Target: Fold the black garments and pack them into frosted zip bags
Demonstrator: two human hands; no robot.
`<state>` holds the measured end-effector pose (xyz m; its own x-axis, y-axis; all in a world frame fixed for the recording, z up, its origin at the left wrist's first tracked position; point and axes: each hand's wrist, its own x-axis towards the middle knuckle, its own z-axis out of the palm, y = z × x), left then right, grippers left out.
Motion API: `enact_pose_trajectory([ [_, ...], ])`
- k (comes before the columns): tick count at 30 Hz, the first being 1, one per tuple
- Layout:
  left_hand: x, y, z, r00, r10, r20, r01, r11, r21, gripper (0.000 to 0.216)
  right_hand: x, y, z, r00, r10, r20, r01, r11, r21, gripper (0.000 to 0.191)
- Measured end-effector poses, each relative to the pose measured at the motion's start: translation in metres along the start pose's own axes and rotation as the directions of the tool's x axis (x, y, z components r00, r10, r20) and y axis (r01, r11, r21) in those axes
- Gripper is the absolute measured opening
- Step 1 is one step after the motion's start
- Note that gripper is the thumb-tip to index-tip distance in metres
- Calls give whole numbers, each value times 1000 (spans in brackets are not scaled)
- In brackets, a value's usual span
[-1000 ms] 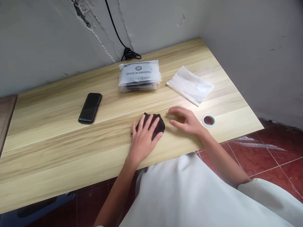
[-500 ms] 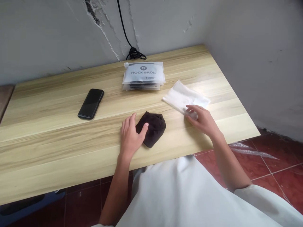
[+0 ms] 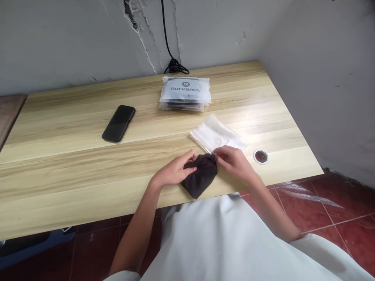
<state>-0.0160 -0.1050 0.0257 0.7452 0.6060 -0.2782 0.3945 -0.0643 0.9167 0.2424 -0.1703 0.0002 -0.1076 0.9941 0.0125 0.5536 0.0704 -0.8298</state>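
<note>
a black phone (image 3: 118, 123) lay flat on the pale wooden bench (image 3: 58, 156), at ten o'clock from the dark cloth (image 3: 202, 180) and well apart from it. the left hand (image 3: 175, 171) rested on the bench near its front edge, fingers curled narrow around the left side of the cloth, holding it. the cloth sat bunched at the bench's front edge, between the two hands. at twelve o'clock from it, near the wall, lay a stack of printed packets (image 3: 185, 93), with a black cable (image 3: 175, 68) coiled just behind. a clear pouch (image 3: 215, 134) lay flat at one o'clock, its near corner touching the cloth. the right hand (image 3: 236, 164) had its fingertips pinched narrow where pouch and cloth met; which of the two they gripped could not be told. a round grommet (image 3: 260, 156) sat at three o'clock from that hand, just beside it.
</note>
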Motion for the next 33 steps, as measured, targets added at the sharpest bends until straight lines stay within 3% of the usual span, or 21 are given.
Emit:
enact_pose_trajectory([
  [3, 4, -7, 4, 983, 49, 177, -4, 970, -244, 19, -6, -7, 8, 1000, -3, 17, 2, 996, 87, 17],
  [8, 9, -22, 9, 999, -22, 36, 37, 849, -527, 53, -9, -14, 14, 999, 30, -18, -25, 966, 256, 20],
  [14, 10, -26, 6, 992, -106, -75, 49, 841, -539, 64, -9, -18, 12, 988, 22, -155, 13, 976, 217, 15],
  [23, 18, -9, 9, 946, -168, -278, 78, 948, -308, 36, -14, -36, 5, 959, -147, -241, 180, 976, 124, 12],
  [27, 25, 1, 12, 929, -122, -349, -50, 894, -445, 40, -15, -35, 14, 966, -161, -201, 183, 978, 97, 15],
  [31, 30, 1, 18, 865, -152, -479, -171, 807, -565, 51, -17, -34, 22, 969, -180, -167, 198, 975, 96, 16],
  [33, 30, -2, 22, 874, -134, -467, -174, 812, -558, 50, -19, -36, 24, 971, -191, -145, 208, 972, 110, 16],
])
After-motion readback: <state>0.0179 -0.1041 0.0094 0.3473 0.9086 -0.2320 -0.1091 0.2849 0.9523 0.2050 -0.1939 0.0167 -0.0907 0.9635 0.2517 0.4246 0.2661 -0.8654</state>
